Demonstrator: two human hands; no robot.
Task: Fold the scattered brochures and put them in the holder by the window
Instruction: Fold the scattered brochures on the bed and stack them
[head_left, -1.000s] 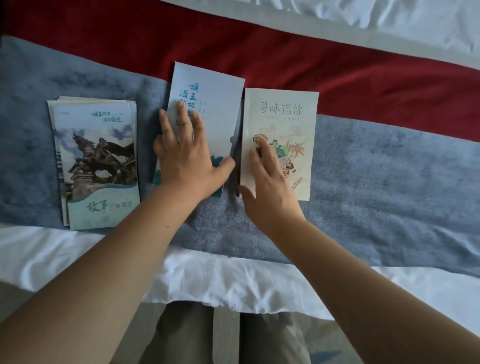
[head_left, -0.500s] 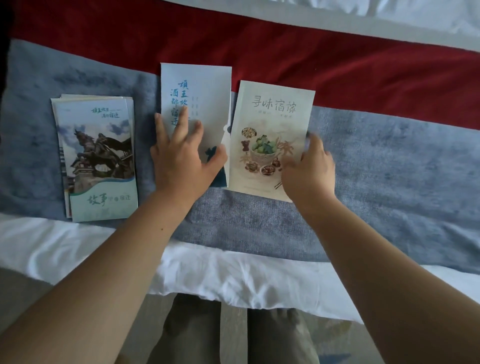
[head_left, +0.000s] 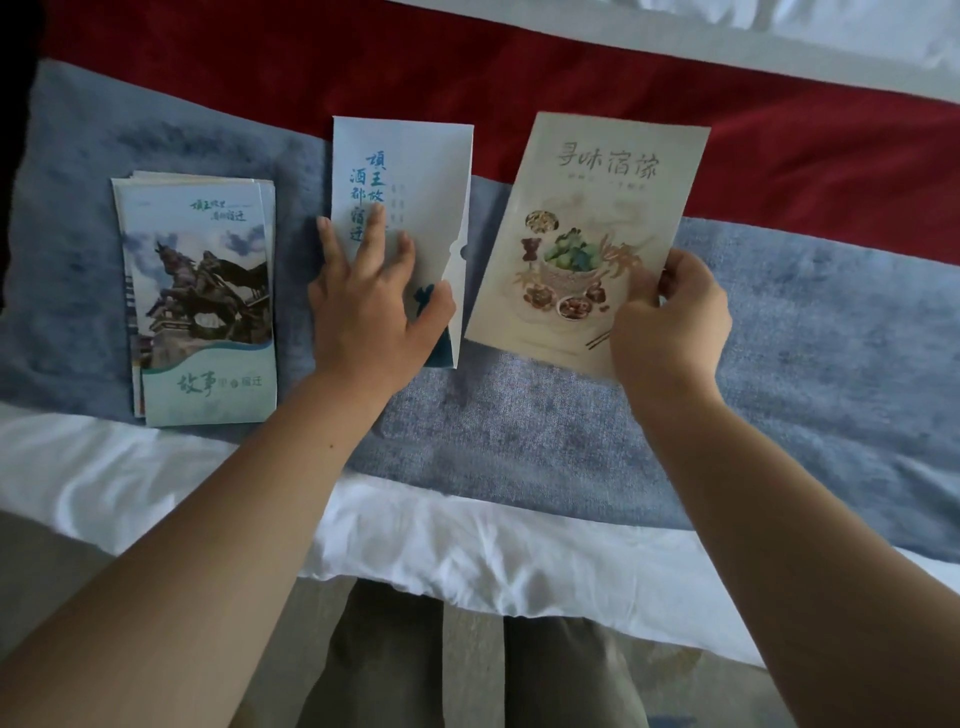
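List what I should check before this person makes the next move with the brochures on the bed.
1. Right hand grips the beige paper brochure with food pictures at its right edge: ok.
2. Left hand rests flat on the pale blue paper brochure with blue lettering: ok.
3. Stack of statue-cover brochures lies apart from both hands: ok.
4. Beige brochure fully folded: cannot tell.
5. Holder by the window in view: not ok.

"故事" on statue brochure (head_left: 202, 312); "寻味", food brochure (head_left: 597, 208)
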